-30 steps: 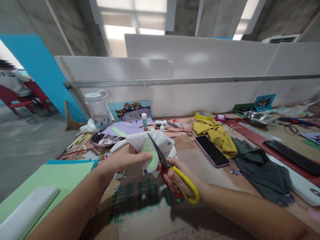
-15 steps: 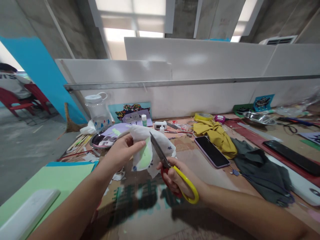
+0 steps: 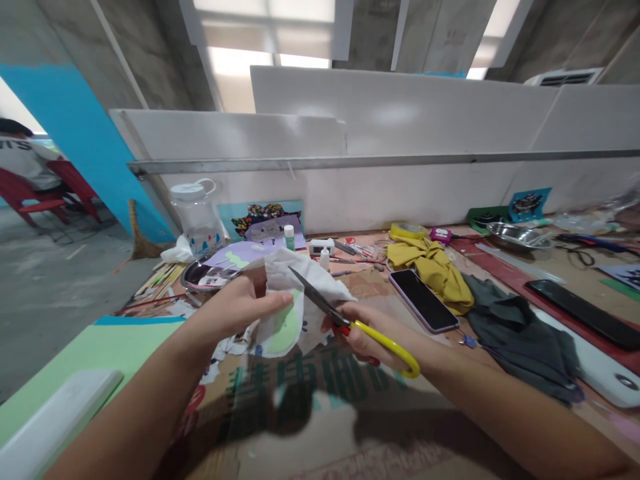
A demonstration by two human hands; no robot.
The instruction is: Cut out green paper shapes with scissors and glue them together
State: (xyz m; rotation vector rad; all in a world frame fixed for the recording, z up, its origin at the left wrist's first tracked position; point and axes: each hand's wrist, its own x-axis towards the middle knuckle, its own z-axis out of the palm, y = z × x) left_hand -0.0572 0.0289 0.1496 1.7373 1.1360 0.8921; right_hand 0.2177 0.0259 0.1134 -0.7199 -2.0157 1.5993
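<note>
My left hand [image 3: 255, 300] pinches a white cloth [image 3: 320, 277] with small dark prints, its thumb on a pale green cut-out piece [image 3: 286, 330] lying against the fabric. My right hand [image 3: 367, 327] is wrapped round the yellow and red handles of a pair of scissors [image 3: 317, 297]. The blades point up and left and lie at the cloth, just right of my left thumb. They look nearly closed. Part of the cloth hangs behind the blades. Both hands are above a cardboard sheet [image 3: 350, 427] with green printing.
A phone [image 3: 424, 300], yellow cloth [image 3: 433, 267] and dark grey cloth [image 3: 520, 333] lie right. Behind stand a clear bottle [image 3: 196, 220], glue stick [image 3: 289, 237] and metal bowl [image 3: 193, 275]. Green paper [image 3: 115, 347] with a white case [image 3: 60, 420] is left. A person [image 3: 25, 160] sits far left.
The scissors have turned to a flatter angle, with their handles further right and higher. The cloth's right part has folded and dropped, and the green piece has tilted slightly.
</note>
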